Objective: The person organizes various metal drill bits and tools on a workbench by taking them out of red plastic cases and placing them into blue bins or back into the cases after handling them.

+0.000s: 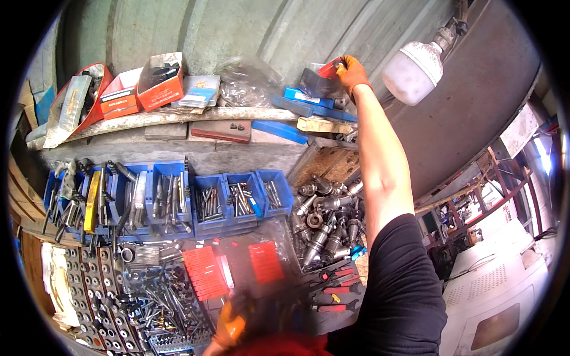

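Left hand (228,329), orange glove, low at the frame's lower edge; fingers blurred, cannot tell their set. Just beyond its fingers: clear bag with red cases (205,273), then blue bins (237,199) of drill bits. Right hand (351,72), orange glove, raised to the shelf (178,115); fingers pinch a small red box (329,68) above dark and blue cases (309,98). White bulb (412,72) right of those fingers.

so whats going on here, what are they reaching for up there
A person in orange gloves stretches the right hand up to the shelf, its fingers on a small red box above some flat blue cases. The left hand hangs low and blurred over a bench crowded with blue bins of cutters and metal tool holders.
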Demonstrator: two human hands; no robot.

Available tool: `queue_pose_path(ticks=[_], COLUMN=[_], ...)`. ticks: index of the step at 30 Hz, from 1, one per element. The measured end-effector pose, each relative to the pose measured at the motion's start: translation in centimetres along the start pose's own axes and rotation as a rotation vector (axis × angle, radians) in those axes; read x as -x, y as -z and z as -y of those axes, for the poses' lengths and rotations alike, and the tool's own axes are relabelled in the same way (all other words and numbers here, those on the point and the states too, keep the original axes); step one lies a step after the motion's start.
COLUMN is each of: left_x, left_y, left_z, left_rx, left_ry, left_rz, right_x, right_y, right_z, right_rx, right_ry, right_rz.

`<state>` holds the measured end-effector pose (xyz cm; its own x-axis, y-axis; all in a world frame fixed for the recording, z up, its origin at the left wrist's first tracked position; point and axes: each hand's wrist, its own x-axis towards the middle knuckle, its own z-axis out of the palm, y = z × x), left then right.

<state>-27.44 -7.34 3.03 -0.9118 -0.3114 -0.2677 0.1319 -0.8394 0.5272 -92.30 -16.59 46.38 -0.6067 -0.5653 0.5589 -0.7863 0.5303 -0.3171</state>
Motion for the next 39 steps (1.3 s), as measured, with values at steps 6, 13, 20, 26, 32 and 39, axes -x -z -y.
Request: queue_pose_path(ticks=[6,13,20,26,32,39], left_x=[-1.3,0.1,-1.2,-1.3,-1.1,-0.5], left_y=[1.9,-5.3,-2.2,-1.7,-1.6,-2.7], left_z=[1.9,-4.6,-1.5,-1.2,-0.5,-2.8], left_rx=[0.120,-0.386,-0.043,-0.099,-0.125,-0.302], left_ry=[0.150,-0.029,0.074,0.041,-0.016,-0.063], left_rz=[-0.061,0.045,-0.022,0.016,0.017,0.081], right_x=[0.7,-0.9,-2.2,-1.0,-0.3,2.5], right_y=[1.5,1.7,1.8,2.7,2.6,2.1], right_z=[3.7,7.8,8.0,7.9,7.9,8.2], right_rx=[0.420,0.672,0.751,0.643,0.625,0.421], right_ry=[-0.050,-0.094,-0.119,-0.089,-0.011,0.209], right_rz=[0.219,0.573,0.535,0.580,0.483,-0.259])
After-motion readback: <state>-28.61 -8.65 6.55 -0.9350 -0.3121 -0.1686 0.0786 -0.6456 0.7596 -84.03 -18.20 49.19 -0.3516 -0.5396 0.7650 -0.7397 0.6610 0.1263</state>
